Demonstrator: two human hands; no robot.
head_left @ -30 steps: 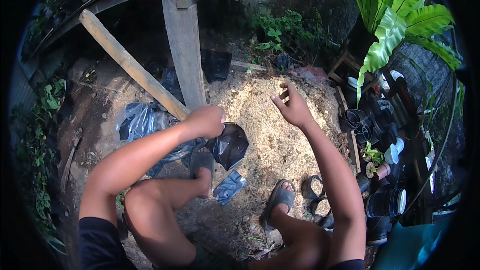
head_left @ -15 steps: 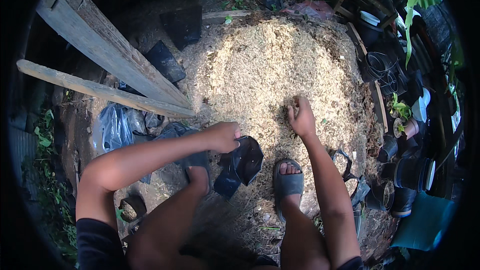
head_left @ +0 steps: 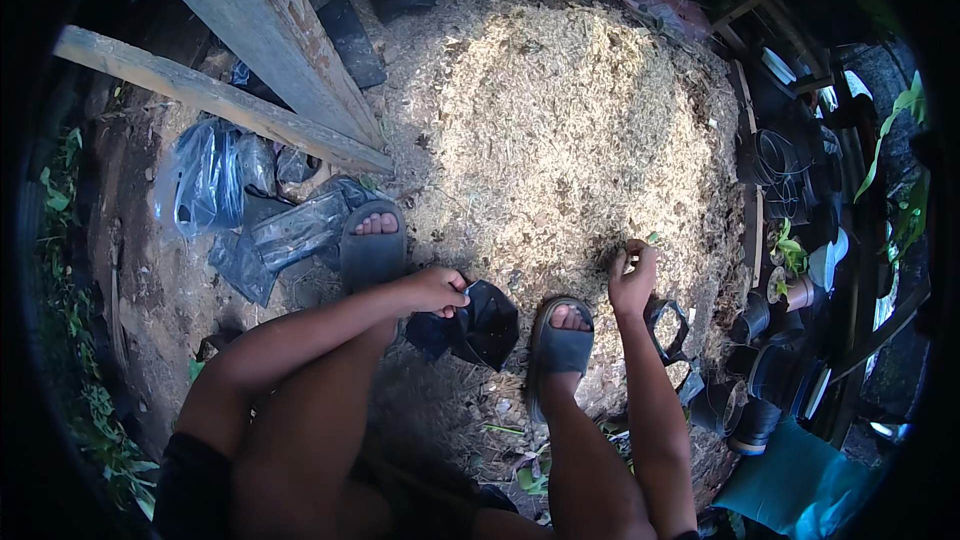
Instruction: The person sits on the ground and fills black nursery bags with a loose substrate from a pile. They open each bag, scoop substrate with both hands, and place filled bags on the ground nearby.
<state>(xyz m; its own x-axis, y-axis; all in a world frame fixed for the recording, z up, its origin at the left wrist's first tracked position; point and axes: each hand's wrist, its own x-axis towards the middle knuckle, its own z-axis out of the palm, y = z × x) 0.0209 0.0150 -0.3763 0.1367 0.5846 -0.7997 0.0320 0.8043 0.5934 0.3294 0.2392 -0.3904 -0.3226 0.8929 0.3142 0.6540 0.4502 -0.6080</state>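
Note:
My left hand [head_left: 436,291] pinches the rim of a black plastic grow bag [head_left: 488,325]. The bag's mouth gapes toward me, with a few pale flecks on its dark inside. To the right, my right hand [head_left: 632,278] is held over a spread of pale wood shavings [head_left: 560,130]. Its fingers are curled together, and whatever they may hold is too small to make out. A small green leaf [head_left: 653,238] shows just beyond those fingertips. My sandalled feet stand either side of the bag, the right sandal [head_left: 562,350] close to it.
Wooden posts [head_left: 290,50] slant in at the left, above clear plastic bags [head_left: 212,180] and flattened black bags [head_left: 300,230]. Black pots [head_left: 755,320], coiled wire [head_left: 780,165] and a teal sheet [head_left: 800,480] line the right side. A loop of black plastic [head_left: 668,330] lies by my right forearm.
The view has tilted and turned. My right hand has drawn back nearer to me, its fingers more curled. My left hand keeps hold of the grow bag, whose mouth now faces me more.

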